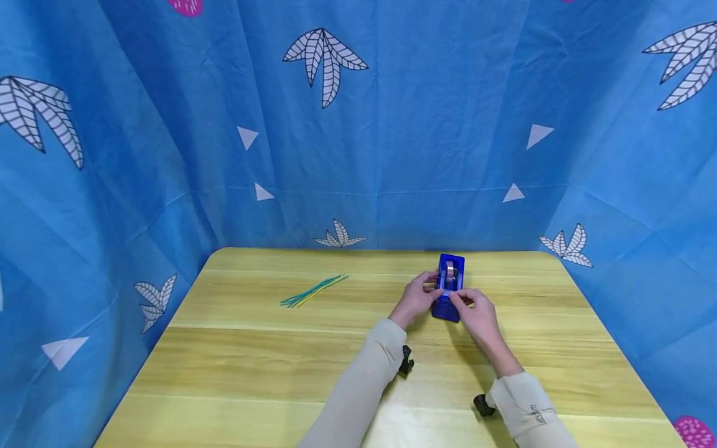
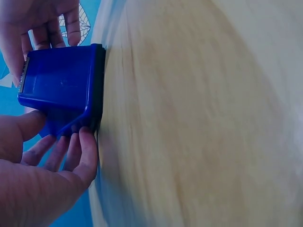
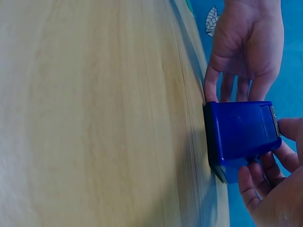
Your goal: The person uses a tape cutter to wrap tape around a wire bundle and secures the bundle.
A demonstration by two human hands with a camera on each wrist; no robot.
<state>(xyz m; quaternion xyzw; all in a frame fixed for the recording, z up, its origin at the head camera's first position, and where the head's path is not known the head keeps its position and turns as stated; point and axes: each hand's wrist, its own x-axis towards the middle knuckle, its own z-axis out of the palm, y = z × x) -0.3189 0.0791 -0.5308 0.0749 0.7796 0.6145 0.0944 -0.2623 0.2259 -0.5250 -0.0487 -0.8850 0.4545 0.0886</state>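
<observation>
A blue tape dispenser (image 1: 446, 309) stands upright on the table with its serrated cutter (image 3: 274, 121) toward the person. Inside it sits a roll of clear tape (image 1: 450, 271). The left hand (image 1: 416, 298) grips the dispenser's left side, thumb near the cutter and fingers along the wall. At the right end of the cutter, the thumb and index finger of the right hand (image 1: 478, 316) pinch what looks like the tape's end; the strip itself is hard to make out. The right hand's other fingers are loosely bent beside the dispenser in the right wrist view.
Several thin teal and yellow sticks or ties (image 1: 313, 291) lie in a loose bundle left of the hands. The wooden table (image 1: 235, 361) meets a blue patterned curtain (image 1: 437, 155) at its back and sides. Each wrist wears a small black camera.
</observation>
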